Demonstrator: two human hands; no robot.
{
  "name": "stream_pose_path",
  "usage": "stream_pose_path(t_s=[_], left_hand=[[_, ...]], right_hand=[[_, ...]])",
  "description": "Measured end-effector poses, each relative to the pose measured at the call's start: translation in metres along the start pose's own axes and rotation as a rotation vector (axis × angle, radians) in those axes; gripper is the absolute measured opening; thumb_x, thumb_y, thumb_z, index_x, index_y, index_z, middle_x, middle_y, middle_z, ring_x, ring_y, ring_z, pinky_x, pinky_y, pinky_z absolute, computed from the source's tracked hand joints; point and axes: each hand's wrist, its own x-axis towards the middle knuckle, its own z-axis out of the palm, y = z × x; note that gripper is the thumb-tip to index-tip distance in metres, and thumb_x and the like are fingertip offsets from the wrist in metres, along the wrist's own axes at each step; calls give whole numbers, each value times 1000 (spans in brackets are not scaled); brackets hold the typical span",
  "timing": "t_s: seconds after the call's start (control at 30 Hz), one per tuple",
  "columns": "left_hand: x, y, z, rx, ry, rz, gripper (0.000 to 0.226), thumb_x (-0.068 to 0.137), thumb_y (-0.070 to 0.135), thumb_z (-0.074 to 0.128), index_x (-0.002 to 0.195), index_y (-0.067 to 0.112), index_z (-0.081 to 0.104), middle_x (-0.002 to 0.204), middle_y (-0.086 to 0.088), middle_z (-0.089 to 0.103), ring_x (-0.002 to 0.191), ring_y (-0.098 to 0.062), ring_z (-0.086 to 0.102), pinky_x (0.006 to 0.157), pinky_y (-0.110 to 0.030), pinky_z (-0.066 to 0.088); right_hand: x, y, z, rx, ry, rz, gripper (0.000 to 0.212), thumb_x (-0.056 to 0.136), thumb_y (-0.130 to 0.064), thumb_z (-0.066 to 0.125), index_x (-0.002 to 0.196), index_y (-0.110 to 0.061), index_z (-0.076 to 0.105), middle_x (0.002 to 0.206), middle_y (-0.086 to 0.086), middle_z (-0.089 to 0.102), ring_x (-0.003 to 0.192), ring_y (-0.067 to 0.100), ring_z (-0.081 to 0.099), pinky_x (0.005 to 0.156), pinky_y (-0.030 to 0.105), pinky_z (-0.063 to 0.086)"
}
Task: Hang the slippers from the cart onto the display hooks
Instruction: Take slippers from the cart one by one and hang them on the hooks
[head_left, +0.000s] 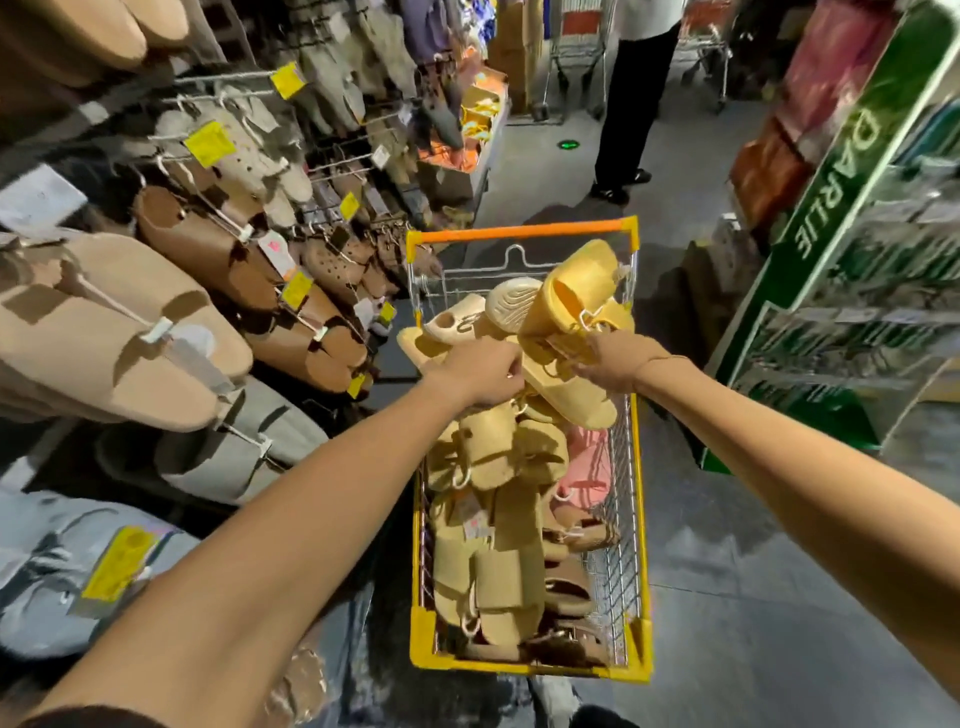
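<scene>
I count one yellow-framed wire cart (638, 525), one pink foam slipper (587, 475) in it, and two bare hands, left hand (480, 371) and right hand (613, 364). The heaped yellow foam slippers (493, 545) overlap too much for me to number.

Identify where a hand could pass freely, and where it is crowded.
Free: the bare floor right of the cart. Crowded: the cart, heaped with slippers, and the display hooks on the left, packed with footwear.

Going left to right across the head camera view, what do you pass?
Slippers on display hooks → left hand → right hand → green rack
</scene>
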Motion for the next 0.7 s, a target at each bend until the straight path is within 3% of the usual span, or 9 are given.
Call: stream_pose_path(t_s=[0.13,0.23,0.3,0.5,0.6,0.7], left_hand=[[39,7,13,-8,-48,-2,17,95,40,52,92,26,60,89,4,64,87,-21,62,71,-38,50],[65,14,27,-24,-70,-36,22,96,46,51,91,27,59,85,6,61,84,-20,61,66,-35,45],[79,17,33,-39,-67,-61,24,97,46,51,95,24,60,86,5,62,83,-19,59,68,-35,45],[95,25,53,-189,-130,-138,25,97,45,52,97,22,61,86,3,65,84,-20,63,79,-42,56],[93,28,57,-225,-131,-160,24,97,44,53,101,22,62,88,2,67,86,-21,64,83,-43,55],[92,29,59,-269,-152,-206,29,98,43,54,110,18,59,90,-1,69,86,-22,66,84,-45,56]], right_hand=[[29,18,1,79,-34,26,43,98,-48,52,121,-12,52,102,9,61,85,23,55,70,31,41],[50,29,8,128,-17,33,49,98,-46,52,132,-11,46,109,11,61,89,23,53,75,34,45],[65,34,14,136,5,46,48,98,-45,52,132,-11,46,103,10,59,88,23,54,77,36,49],[101,40,34,187,114,63,20,96,-33,58,102,-15,59,83,4,58,77,22,61,65,32,50],[110,37,39,297,182,115,28,99,-32,53,83,-11,63,74,6,59,69,23,60,66,39,56],[115,31,36,403,263,126,40,98,-30,52,60,-16,52,59,3,51,58,21,53,54,32,46]])
